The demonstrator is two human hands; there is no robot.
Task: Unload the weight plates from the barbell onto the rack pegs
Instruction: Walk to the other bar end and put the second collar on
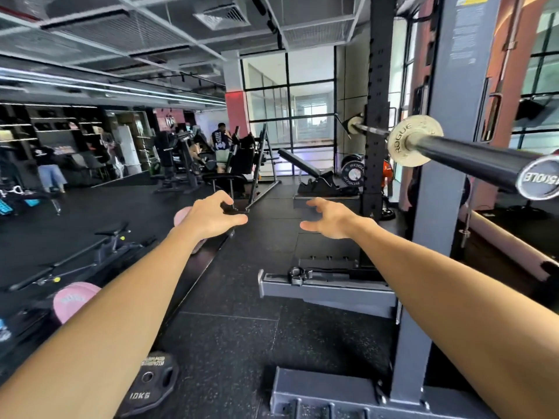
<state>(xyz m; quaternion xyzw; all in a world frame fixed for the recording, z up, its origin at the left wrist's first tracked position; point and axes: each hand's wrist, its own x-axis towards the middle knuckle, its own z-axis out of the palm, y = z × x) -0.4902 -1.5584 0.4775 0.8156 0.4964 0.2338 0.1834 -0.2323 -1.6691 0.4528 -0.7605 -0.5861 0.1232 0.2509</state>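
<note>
A barbell rests across the grey squat rack at the right, its black sleeve pointing toward me with no plate on it. The sleeve's silver end cap is at the far right. Black Rogue plates hang low on the far black upright. A black 10 kg plate lies on the floor at the lower left. My left hand and my right hand reach forward over the floor, fingers spread, holding nothing. Both are left of and below the barbell.
A barbell collar sits on the rack's base rail. Pink plates and a rowing machine are at the left. An incline bench stands behind. People and machines fill the far left of the gym.
</note>
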